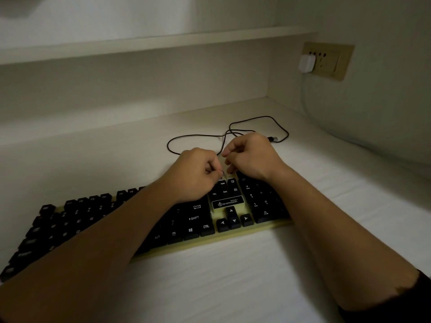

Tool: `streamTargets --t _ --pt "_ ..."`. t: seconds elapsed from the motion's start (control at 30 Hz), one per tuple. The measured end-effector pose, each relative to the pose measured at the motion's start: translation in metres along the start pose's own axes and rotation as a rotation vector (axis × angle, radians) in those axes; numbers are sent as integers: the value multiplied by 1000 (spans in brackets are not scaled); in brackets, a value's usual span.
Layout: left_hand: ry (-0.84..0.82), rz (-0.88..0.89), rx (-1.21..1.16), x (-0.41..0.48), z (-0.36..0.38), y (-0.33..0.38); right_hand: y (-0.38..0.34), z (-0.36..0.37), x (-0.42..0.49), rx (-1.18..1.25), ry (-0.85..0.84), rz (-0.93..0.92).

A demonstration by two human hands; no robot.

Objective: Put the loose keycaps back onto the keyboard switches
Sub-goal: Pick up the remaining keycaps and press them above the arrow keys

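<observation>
A keyboard (pixel 233 201) with black keycaps on a pale yellow base lies at an angle on the white surface. Both hands meet over its back edge, just above the HOME and PG UP keys (pixel 227 183). My left hand (pixel 196 173) is curled, and its thumb and forefinger pinch a small dark piece (pixel 222 174) that is too small to identify. My right hand (pixel 251 157) is also curled, fingertips pointing down at a pale bare spot (pixel 231 176) in the row above PG UP. Whether it holds anything is hidden. No loose keycaps show on the surface.
The keyboard's black cable (pixel 256 127) loops behind the hands and ends in a loose USB plug (pixel 274 138). A wall socket (pixel 326 60) holds a white charger (pixel 306 64) at the right. A shelf ledge (pixel 140 45) runs above the back wall.
</observation>
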State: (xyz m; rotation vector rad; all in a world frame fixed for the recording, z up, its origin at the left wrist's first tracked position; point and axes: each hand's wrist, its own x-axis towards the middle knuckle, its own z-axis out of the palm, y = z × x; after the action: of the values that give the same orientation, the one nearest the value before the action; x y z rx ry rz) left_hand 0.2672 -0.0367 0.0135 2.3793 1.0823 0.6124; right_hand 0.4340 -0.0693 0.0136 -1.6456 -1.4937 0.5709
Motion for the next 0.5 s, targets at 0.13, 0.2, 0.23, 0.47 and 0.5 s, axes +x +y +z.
streamTargets --t 0.13,0.2,0.23,0.47,0.5 --pt "89 21 -15 -7 6 -1 -2 1 -2 1 19 5" --pt "117 14 -22 -9 8 0 -3 1 -3 -3 20 0" --pt "123 11 -19 -9 8 0 -4 0 -3 -4 21 -1" --pt "129 34 36 -14 8 4 -7 1 -7 -50 38 -22" --pt "138 42 45 -15 9 4 -7 1 -7 -53 40 -22"
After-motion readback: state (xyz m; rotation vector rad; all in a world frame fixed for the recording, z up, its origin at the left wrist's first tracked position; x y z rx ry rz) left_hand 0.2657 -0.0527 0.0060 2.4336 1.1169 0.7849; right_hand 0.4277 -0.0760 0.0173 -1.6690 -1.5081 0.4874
